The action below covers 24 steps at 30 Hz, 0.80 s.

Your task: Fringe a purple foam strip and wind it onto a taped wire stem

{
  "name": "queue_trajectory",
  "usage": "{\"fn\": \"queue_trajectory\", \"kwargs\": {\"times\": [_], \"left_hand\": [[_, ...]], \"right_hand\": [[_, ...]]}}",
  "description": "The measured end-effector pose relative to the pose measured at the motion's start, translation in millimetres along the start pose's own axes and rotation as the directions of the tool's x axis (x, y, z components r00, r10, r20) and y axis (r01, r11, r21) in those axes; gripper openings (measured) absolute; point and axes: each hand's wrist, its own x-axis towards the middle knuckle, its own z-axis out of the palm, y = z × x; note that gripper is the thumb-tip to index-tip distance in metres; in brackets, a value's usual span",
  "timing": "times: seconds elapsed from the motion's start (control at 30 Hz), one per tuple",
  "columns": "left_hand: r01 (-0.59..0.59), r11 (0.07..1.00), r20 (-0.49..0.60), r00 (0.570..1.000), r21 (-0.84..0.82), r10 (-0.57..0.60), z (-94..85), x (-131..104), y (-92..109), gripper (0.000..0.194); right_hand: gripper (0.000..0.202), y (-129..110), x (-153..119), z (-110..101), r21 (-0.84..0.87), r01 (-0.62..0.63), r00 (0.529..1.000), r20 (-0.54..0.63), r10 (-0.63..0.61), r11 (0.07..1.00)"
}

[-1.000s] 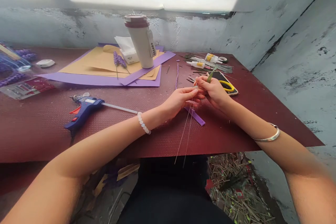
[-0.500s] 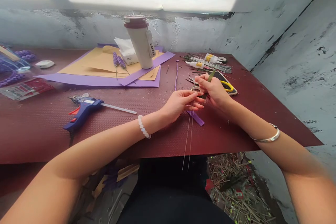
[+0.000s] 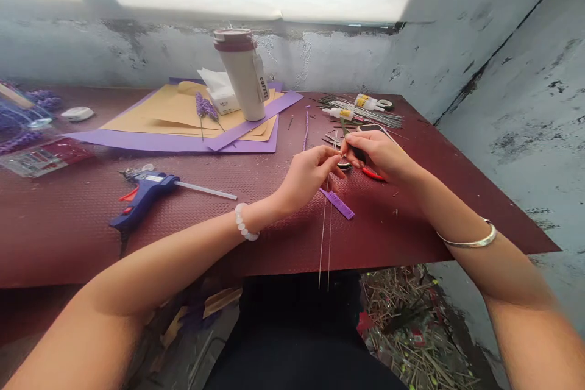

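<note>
My left hand (image 3: 306, 178) is closed, pinching thin pale wires (image 3: 324, 231) that run down past the table's front edge and poke up above the fingers. Close against it, my right hand (image 3: 377, 153) pinches a dark green strip (image 3: 344, 128) beside the wires' upper part. Whether the strip touches the wires is too small to tell. Just under the fingertips shows part of a small roll (image 3: 344, 166) with a pale rim. A red handle (image 3: 373, 174) peeks out beneath my right hand, and a phone (image 3: 372, 128) lies partly hidden behind it. A purple strip (image 3: 338, 203) lies below my left hand.
At left lies a blue glue gun (image 3: 148, 192) with a glue stick in it. Behind are a coffee cup (image 3: 242, 79), a tissue pack (image 3: 225, 101) and purple sheets (image 3: 173, 144). Glue bottles (image 3: 365, 101) rest among loose wires (image 3: 384, 117) at the back right.
The green strip, earlier upright above my right hand, now sits lower and further left by my left fingertips. My right fingers have turned, and a red handle shows where a yellow one did.
</note>
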Motion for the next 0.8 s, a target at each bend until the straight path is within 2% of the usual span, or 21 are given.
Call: {"fn": "queue_trajectory", "kwargs": {"times": [0.2,0.37,0.5,0.63,0.8], "left_hand": [[-0.177,0.947,-0.009,0.982,0.268,0.187,-0.1,0.5,-7.2,0.012],[-0.258,0.841,0.006,0.957,0.476,0.29,-1.0,-1.7,-6.8,0.013],[-0.252,0.817,0.024,0.959,0.518,0.281,-0.4,-4.5,-4.6,0.018],[-0.222,0.809,0.033,0.969,0.545,0.244,0.6,-5.8,-1.9,0.019],[-0.204,0.729,0.046,0.972,0.653,0.231,1.0,-6.3,-0.1,0.018]], "right_hand": [[0.044,-1.2,-1.6,3.3,-0.043,0.06,0.991,-0.121,-0.065,0.997],[0.028,0.8,-1.7,6.0,0.017,0.126,0.971,-0.205,-0.12,0.992],[0.022,0.8,-3.4,7.7,0.007,0.181,0.964,-0.197,-0.176,0.983],[0.022,-0.2,-4.9,8.8,-0.046,0.174,0.964,-0.194,-0.179,0.984],[0.022,1.0,-4.5,8.8,-0.144,0.175,0.952,-0.229,-0.204,0.974]]}}
